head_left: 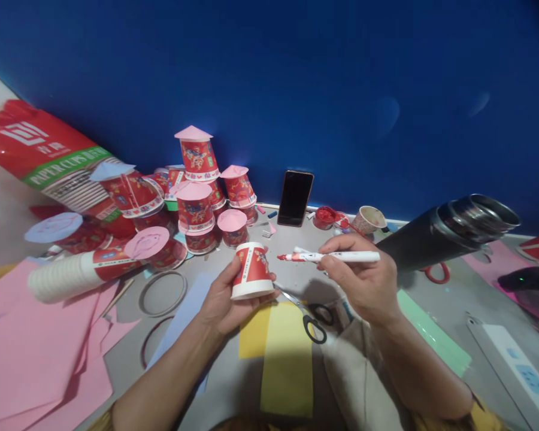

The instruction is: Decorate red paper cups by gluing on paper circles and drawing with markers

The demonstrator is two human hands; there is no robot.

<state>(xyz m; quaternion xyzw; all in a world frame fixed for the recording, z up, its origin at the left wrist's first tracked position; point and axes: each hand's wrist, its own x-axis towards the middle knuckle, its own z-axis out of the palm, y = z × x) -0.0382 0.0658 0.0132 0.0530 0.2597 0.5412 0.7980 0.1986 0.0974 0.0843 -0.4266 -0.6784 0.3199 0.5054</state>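
Observation:
My left hand [227,299] is wrapped round a red and white paper cup [253,270], held upside down with its white rim at the bottom. In my right hand [363,278] is a white marker [341,257] with a red tip pointing left at the cup; a small gap separates tip and cup. The marker lies level between thumb and fingers. Black-handled scissors [308,314] rest on the table between my hands, next to strips of yellow paper [287,365].
Red cups with pink paper cones [193,209] stand stacked at the back left, near a nested row of cups [67,275]. Pink sheets [31,335] cover the left. A phone [295,199] leans on the blue wall. A dark flask [431,233] and power strip [516,371] lie right.

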